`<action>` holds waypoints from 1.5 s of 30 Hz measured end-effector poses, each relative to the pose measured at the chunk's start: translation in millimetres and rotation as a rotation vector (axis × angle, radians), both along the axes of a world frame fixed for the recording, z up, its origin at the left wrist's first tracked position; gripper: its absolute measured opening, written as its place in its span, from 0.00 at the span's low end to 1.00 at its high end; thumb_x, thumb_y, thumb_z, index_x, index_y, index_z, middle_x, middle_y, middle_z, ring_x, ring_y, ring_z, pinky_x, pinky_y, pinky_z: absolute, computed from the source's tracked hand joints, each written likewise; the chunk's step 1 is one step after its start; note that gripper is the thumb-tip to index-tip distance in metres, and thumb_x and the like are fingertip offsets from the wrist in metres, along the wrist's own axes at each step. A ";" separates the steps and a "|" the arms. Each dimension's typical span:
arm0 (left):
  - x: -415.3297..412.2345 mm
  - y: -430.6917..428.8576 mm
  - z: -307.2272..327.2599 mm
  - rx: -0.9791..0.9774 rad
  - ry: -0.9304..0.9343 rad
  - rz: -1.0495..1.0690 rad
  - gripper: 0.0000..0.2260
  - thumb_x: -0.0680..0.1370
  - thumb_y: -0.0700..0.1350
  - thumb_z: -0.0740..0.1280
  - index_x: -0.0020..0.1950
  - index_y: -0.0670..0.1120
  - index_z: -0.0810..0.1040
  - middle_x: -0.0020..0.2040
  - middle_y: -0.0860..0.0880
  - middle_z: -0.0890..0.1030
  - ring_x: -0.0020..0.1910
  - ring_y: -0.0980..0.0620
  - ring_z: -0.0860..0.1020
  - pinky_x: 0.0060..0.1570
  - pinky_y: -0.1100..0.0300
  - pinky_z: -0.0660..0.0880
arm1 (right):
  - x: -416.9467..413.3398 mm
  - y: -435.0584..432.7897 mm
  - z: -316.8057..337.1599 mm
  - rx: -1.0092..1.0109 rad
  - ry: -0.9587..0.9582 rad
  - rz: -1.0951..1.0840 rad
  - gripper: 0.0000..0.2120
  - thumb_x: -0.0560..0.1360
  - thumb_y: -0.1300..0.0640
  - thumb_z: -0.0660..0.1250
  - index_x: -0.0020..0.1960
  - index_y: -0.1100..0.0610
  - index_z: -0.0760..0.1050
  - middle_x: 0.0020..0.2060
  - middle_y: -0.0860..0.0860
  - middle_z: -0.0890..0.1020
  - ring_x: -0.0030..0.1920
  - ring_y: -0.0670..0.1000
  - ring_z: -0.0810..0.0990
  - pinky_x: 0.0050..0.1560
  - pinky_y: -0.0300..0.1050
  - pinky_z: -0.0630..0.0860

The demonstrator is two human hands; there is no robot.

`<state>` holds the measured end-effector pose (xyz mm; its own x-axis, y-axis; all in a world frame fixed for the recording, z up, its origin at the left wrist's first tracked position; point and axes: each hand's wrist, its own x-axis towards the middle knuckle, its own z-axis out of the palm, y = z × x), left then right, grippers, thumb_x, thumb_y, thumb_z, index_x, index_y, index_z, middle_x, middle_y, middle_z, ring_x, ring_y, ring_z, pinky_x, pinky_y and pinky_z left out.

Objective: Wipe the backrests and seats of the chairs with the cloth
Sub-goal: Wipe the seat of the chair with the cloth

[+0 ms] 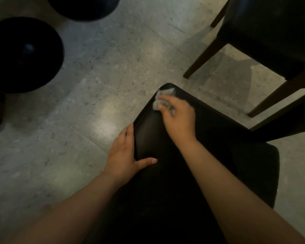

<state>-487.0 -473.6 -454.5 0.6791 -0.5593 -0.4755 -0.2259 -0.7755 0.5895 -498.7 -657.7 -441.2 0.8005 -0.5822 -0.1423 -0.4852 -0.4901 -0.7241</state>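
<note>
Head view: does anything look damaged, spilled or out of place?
Nothing stands out. The right hand holds the cloth on the far corner of the black chair, the left hand rests on its edge; the floor looks clean.

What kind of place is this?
Likely a restaurant or cafe dining area: black padded chairs with dark wooden legs, round black stool-like shapes, speckled polished stone floor. Right hand wipes one with a crumpled grey cloth.

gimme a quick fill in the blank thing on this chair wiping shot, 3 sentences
1. The right hand holds a ____ against the black chair.
2. The left hand rests on that chair's ____ edge.
3. The second chair stands on brown ____.

Missing words: cloth; left; legs.
</note>
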 end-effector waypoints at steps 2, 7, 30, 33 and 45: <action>-0.6 0.0 -0.4 0.000 0.000 -0.005 0.57 0.64 0.69 0.71 0.79 0.49 0.41 0.79 0.47 0.51 0.76 0.47 0.55 0.75 0.51 0.57 | -9.9 10.8 0.6 0.074 0.001 0.163 0.15 0.75 0.52 0.68 0.61 0.43 0.77 0.57 0.43 0.80 0.56 0.39 0.75 0.55 0.33 0.70; 0.7 1.6 -2.1 0.002 0.013 0.006 0.57 0.62 0.73 0.67 0.79 0.52 0.40 0.79 0.50 0.50 0.76 0.49 0.54 0.74 0.51 0.56 | 26.1 -34.0 16.2 0.001 -0.012 -0.079 0.14 0.77 0.53 0.66 0.63 0.44 0.76 0.54 0.35 0.76 0.49 0.35 0.75 0.51 0.31 0.71; -0.1 -0.2 1.4 0.011 0.012 0.006 0.56 0.65 0.68 0.72 0.80 0.51 0.41 0.79 0.49 0.50 0.77 0.49 0.53 0.75 0.49 0.58 | 37.5 -0.3 9.5 -0.114 0.164 0.258 0.12 0.78 0.52 0.65 0.61 0.50 0.78 0.54 0.48 0.82 0.51 0.43 0.78 0.52 0.39 0.74; -0.4 -1.3 1.2 0.019 -0.001 -0.003 0.56 0.65 0.68 0.71 0.80 0.50 0.42 0.79 0.49 0.50 0.76 0.48 0.54 0.74 0.48 0.58 | 21.2 9.8 13.2 0.050 0.130 0.294 0.11 0.77 0.51 0.66 0.59 0.47 0.79 0.51 0.41 0.81 0.50 0.40 0.78 0.53 0.40 0.76; 0.4 -1.5 4.0 0.038 0.015 0.007 0.56 0.64 0.69 0.71 0.79 0.51 0.42 0.79 0.49 0.51 0.76 0.47 0.56 0.73 0.47 0.60 | -59.5 -43.2 16.7 0.064 -0.002 -0.372 0.14 0.78 0.52 0.65 0.64 0.47 0.76 0.60 0.42 0.77 0.53 0.33 0.72 0.44 0.19 0.66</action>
